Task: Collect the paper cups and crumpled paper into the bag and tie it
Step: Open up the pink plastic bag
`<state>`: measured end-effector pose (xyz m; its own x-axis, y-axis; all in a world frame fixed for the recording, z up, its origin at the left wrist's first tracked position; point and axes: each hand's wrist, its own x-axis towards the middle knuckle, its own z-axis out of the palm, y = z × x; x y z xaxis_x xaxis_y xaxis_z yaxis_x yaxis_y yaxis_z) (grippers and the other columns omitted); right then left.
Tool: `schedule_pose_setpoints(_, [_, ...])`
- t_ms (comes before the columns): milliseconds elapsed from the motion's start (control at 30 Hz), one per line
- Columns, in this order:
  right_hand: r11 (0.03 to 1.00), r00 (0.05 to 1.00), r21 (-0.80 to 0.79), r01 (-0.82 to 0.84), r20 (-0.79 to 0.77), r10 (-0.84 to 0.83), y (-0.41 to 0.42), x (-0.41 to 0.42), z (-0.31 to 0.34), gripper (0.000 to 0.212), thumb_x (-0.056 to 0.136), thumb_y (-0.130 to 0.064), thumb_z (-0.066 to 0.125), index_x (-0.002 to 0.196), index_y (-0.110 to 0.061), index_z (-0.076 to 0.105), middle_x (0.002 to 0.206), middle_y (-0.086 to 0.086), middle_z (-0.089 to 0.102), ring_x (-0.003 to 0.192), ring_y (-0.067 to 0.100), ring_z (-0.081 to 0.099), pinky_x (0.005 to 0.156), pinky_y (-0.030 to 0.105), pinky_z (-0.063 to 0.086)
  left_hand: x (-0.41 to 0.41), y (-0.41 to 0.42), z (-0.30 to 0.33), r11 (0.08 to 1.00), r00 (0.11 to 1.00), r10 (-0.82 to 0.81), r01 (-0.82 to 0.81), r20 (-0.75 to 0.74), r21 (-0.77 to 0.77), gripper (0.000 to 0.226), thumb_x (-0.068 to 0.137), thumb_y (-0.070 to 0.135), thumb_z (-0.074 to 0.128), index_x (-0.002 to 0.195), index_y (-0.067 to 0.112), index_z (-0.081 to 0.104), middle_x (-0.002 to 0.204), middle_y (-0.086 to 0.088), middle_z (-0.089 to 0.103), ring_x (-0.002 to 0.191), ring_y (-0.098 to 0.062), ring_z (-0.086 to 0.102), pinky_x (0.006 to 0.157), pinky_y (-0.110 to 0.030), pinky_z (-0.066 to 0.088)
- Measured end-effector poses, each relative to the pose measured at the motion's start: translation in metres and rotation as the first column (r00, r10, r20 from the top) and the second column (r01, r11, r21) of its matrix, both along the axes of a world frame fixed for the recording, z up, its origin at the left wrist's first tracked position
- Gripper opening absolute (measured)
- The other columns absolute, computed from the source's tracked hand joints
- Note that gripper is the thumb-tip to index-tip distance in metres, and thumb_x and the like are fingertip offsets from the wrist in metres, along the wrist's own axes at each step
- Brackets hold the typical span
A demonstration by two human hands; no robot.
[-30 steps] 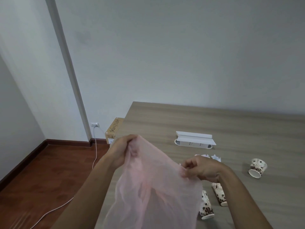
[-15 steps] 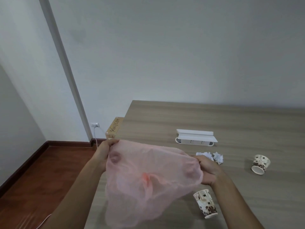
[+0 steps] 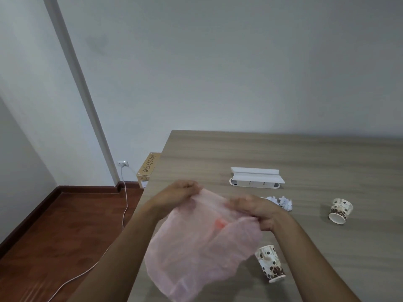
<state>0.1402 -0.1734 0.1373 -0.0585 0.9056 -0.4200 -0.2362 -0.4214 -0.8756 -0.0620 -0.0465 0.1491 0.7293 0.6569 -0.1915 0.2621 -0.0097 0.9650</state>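
Note:
A thin pink plastic bag (image 3: pixel 196 247) hangs above the near left part of the wooden table (image 3: pixel 305 153). My left hand (image 3: pixel 176 192) pinches its top edge on the left, and my right hand (image 3: pixel 255 209) grips the edge on the right. A spotted paper cup (image 3: pixel 271 265) lies on its side just right of the bag. A second spotted cup (image 3: pixel 340 211) lies tipped over farther right. Pieces of crumpled white paper (image 3: pixel 281 201) sit just beyond my right hand. The bag hides what is under it.
A white power strip (image 3: pixel 255 180) with a raised lid lies mid-table. Left of the table a cardboard box (image 3: pixel 148 168) stands on the red-brown floor (image 3: pixel 54 236), and a white cable (image 3: pixel 124 201) runs from a wall socket (image 3: pixel 122 164) across it.
My hands have come closer together, so the bag's stretched mouth has narrowed and the bag hangs more bunched. The cup beside the bag lies as before.

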Motion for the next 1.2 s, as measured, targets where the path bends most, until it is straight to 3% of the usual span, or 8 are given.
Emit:
schedule_pose_setpoints(100, [0.987,0.968,-0.036,-0.153,0.196,0.158,-0.021,0.012,-0.003,0.008,0.074,-0.013,0.075,0.067,-0.016,0.073,0.058,-0.005,0.060,0.047,0.006,0.052,0.043,0.018,0.038,-0.002,0.010,0.003,0.956,0.958,0.234,-0.196,0.163,-0.219,0.025,0.099,0.020,0.053,0.076,0.011,0.058,0.057,-0.003,0.055,0.045,-0.012,0.053,0.043,-0.021,0.044])
schedule_pose_setpoints(400, [0.991,0.837,-0.130,-0.006,0.541,0.076,-0.042,0.032,-0.035,0.026,0.064,-0.025,0.086,0.080,-0.009,0.073,0.080,0.009,0.069,0.075,0.024,0.067,0.068,0.036,0.055,-0.015,0.033,-0.002,0.803,0.800,0.562,-0.466,0.210,-0.373,0.021,0.098,0.019,0.054,0.079,0.013,0.056,0.049,0.002,0.058,0.041,-0.010,0.058,0.041,-0.020,0.045])
schedule_pose_setpoints(533, [0.985,0.976,-0.051,0.167,0.147,-0.158,-0.038,0.033,-0.037,0.053,0.054,-0.020,0.095,0.097,0.001,0.071,0.084,0.014,0.072,0.070,0.021,0.071,0.065,0.036,0.059,-0.030,0.045,-0.003,0.700,0.702,0.682,-0.543,0.207,-0.464,0.016,0.096,0.020,0.058,0.087,0.009,0.064,0.068,-0.003,0.070,0.063,-0.016,0.066,0.062,-0.029,0.054])
schedule_pose_setpoints(633, [0.932,0.856,-0.026,0.360,-0.389,-0.341,-0.032,0.033,-0.041,0.070,0.024,-0.007,0.101,0.088,0.000,0.073,0.077,0.014,0.072,0.064,0.021,0.071,0.059,0.034,0.061,-0.043,0.056,-0.015,0.661,0.701,0.698,-0.550,0.148,-0.511,0.021,0.092,0.022,0.063,0.104,0.005,0.067,0.099,-0.012,0.069,0.085,-0.025,0.066,0.085,-0.040,0.053])
schedule_pose_setpoints(800, [0.975,0.791,-0.061,0.214,-0.575,-0.210,-0.037,0.010,-0.014,0.057,0.026,0.014,0.092,0.079,0.008,0.074,0.076,0.026,0.070,0.063,0.034,0.071,0.052,0.039,0.059,-0.057,0.056,-0.036,0.668,0.721,0.688,-0.585,0.081,-0.460,0.037,0.084,0.023,0.066,0.117,0.006,0.067,0.111,-0.012,0.071,0.103,-0.029,0.064,0.093,-0.043,0.050])
schedule_pose_setpoints(1000, [0.994,0.798,-0.033,0.102,-0.593,-0.102,-0.022,-0.001,-0.010,0.038,0.040,0.009,0.091,0.072,0.007,0.070,0.068,0.016,0.069,0.061,0.026,0.070,0.057,0.031,0.058,-0.060,0.037,-0.034,0.918,0.926,0.378,-0.373,-0.012,0.136,0.018,0.084,0.046,0.070,0.101,0.043,0.075,0.115,0.013,0.067,0.106,-0.009,0.058,0.093,-0.035,0.045])
schedule_pose_setpoints(1100, [0.999,0.851,-0.028,0.021,-0.524,-0.033,-0.009,-0.011,-0.012,0.033,0.052,0.000,0.091,0.080,0.005,0.072,0.075,0.015,0.072,0.069,0.024,0.072,0.066,0.032,0.059,-0.035,0.001,-0.004,0.990,0.999,-0.034,0.037,-0.022,0.133,0.048,0.092,0.060,0.047,0.116,0.026,0.071,0.114,0.009,0.072,0.111,-0.006,0.063,0.096,-0.029,0.048])
schedule_pose_setpoints(1200, [0.999,0.895,-0.027,-0.038,-0.445,0.022,-0.001,-0.019,-0.008,0.033,0.067,-0.014,0.086,0.092,0.002,0.072,0.091,0.015,0.073,0.085,0.025,0.071,0.082,0.036,0.055,-0.018,-0.019,0.005,0.961,0.970,-0.225,0.237,-0.094,0.142,0.037,0.096,0.047,0.054,0.087,0.016,0.071,0.083,0.002,0.068,0.076,-0.012,0.062,0.075,-0.022,0.048])
